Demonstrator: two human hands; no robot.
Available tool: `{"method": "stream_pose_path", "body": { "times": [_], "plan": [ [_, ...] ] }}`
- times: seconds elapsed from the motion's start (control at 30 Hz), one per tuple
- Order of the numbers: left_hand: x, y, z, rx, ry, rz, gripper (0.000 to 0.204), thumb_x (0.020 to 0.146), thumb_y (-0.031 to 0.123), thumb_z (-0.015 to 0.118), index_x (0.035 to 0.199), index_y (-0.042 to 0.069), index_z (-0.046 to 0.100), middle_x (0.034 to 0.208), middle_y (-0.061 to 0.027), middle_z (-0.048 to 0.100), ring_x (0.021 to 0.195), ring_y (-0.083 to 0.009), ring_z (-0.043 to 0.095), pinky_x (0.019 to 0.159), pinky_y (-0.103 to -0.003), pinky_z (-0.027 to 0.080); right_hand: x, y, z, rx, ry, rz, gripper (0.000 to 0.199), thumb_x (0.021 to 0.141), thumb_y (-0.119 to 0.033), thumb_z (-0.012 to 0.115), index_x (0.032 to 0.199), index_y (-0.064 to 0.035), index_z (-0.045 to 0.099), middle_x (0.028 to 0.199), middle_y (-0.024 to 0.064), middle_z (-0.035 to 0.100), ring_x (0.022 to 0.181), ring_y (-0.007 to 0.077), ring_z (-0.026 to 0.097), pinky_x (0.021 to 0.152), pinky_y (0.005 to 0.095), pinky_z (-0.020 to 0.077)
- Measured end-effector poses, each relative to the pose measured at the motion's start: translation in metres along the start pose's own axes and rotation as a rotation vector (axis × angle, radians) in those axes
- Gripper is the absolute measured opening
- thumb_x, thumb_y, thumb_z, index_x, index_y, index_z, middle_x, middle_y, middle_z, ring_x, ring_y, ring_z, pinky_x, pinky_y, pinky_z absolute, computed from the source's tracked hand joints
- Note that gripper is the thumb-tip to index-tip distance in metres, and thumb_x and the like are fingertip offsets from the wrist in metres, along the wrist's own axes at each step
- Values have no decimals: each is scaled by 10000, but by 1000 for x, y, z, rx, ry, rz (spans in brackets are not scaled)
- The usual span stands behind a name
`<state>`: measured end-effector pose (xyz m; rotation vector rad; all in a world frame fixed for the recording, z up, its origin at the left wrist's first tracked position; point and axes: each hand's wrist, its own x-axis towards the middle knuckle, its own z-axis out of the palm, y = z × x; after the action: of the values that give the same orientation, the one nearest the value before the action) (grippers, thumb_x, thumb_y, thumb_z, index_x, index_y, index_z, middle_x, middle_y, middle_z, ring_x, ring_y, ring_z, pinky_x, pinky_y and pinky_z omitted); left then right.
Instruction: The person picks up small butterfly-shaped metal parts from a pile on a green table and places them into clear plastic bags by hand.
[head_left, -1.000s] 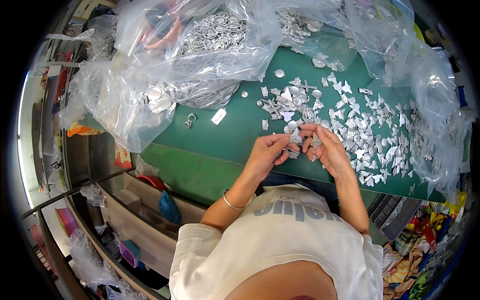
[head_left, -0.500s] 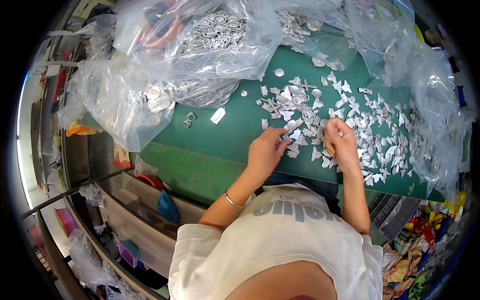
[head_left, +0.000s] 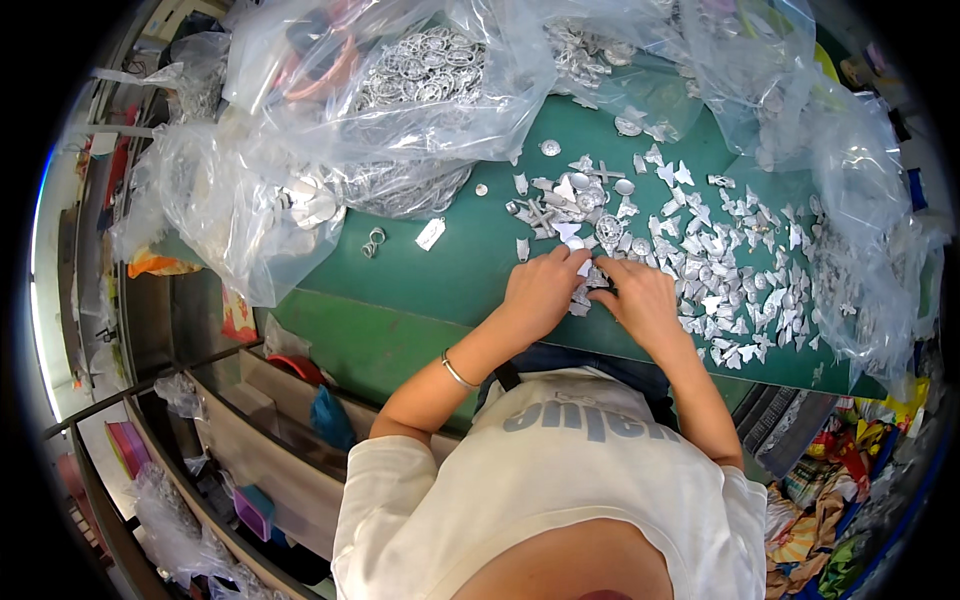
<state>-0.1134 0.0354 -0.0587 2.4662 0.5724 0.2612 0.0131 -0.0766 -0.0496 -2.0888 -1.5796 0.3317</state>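
Over the near side of a heap of small silver metal charms (head_left: 575, 200), my two hands meet with fingertips almost touching. My left hand (head_left: 540, 292) is closed, its fingers bent around a small pale silver charm (head_left: 586, 268) that shows at the tips. Opposite it, my right hand (head_left: 645, 298) curls its thumb and forefinger toward the same spot; what lies between them is mostly hidden. Flat crosses, round discs and butterfly-like shapes are among the pieces around my fingers. A wider spread of similar charms (head_left: 745, 265) covers the table right of my right hand.
Clear plastic bags (head_left: 400, 130) of silver parts line the green table's (head_left: 440, 285) far side. Another bag (head_left: 860, 270) stands at the right edge. Two rings (head_left: 373, 242) and a white tag (head_left: 430, 234) lie to the left. Open drawers (head_left: 270, 440) are at lower left.
My right hand has moved left, from the edge of the spread charms to my left hand. My left hand has stayed close to the heap, its fingers now reaching slightly further in.
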Motion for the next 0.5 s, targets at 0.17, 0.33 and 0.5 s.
{"method": "stream_pose_path", "body": {
  "times": [0.17, 0.33, 0.5],
  "plan": [
    [11, -8, -10, -312, -87, -163, 191, 733, 54, 657, 902, 57, 569, 668, -44, 530, 573, -182, 532, 506, -294, 414, 5, 6, -8, 178, -166, 111, 263, 715, -155, 688, 906, -46, 544, 707, 82, 581, 571, 233, 567, 469, 336, 414],
    [12, -19, -5, -969, -105, -331, 95, 741, 8, 651, 764, -1, 559, 642, 7, 461, 589, -46, 434, 502, -212, 361, -4, 34, -15, 1697, -182, 296, 213, 854, -218, 532, 972, -41, 522, 806, 73, 558, 604, 131, 533, 425, 211, 364],
    [-5, 17, -21, -797, 160, -57, 154, 694, -20, 686, 804, 16, 585, 662, 1, 461, 595, -64, 424, 503, -204, 349, -3, 0, -19, 1781, -155, 588, 279, 897, -273, 484, 1029, -31, 523, 786, 58, 521, 669, 138, 531, 465, 226, 412]
  ]
}}
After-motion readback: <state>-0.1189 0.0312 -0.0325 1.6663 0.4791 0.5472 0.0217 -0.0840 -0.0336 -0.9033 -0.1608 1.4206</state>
